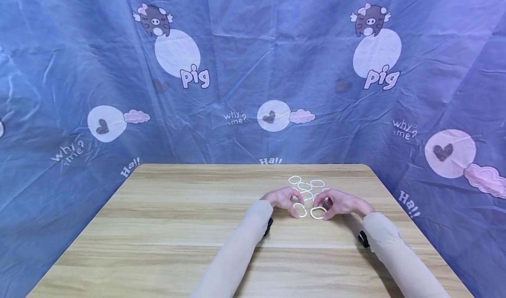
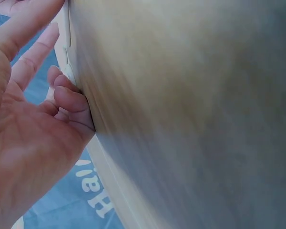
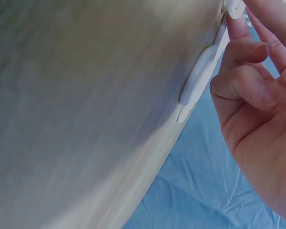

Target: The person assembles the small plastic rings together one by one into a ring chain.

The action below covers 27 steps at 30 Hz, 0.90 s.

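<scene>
Pinching the left ring (image 1: 305,210) over the worktop (image 1: 158,223), the left hand (image 1: 282,198) faces the right ring (image 1: 312,213), pinched likewise by the right hand (image 1: 341,202); a gap separates the two. Light, level rim holds are judged advisable. Obstruction noted: loose rings (image 1: 305,190) lie close behind, some partly hidden by the hands.

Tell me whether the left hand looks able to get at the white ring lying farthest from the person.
Probably yes: the farthest ring lies uncovered just beyond the left hand. That hand pinches a nearer ring, though, so it would likely need to release that first.
</scene>
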### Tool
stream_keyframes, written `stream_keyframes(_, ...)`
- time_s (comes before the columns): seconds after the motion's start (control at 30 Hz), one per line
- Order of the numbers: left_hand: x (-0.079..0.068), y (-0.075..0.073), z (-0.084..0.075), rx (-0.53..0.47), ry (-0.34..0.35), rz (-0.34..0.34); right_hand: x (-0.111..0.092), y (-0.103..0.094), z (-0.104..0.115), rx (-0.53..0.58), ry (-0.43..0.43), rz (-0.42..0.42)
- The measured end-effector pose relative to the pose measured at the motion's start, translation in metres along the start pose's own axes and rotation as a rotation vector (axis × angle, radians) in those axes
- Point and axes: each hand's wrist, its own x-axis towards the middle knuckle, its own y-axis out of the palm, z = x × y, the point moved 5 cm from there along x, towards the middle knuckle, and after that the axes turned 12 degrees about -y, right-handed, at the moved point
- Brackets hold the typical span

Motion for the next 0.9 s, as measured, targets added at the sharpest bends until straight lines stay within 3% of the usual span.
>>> stream_keyframes(0.3, -0.0008, -0.0009, 0.0024, 0.038, 0.011, -0.027, -0.0010, -0.0009, -0.0033, 0.019, 0.025, 0.008)
stream_keyframes(0.5, -0.0023, -0.0010, 0.0012, -0.030, 0.064, 0.008, -0.0015, 0.0000, -0.0001, 0.021, 0.029, 0.001)
stream_keyframes(0.73, -0.0038, -0.0019, 0.0022, -0.089, 0.094, 0.058, -0.0032, 0.0038, -0.0030, 0.164, 0.214, -0.022)
stream_keyframes(0.9, -0.0035, -0.0018, 0.0016, -0.076, 0.100, 0.081, -0.0015, 0.0046, -0.0047, 0.227, 0.263, -0.033)
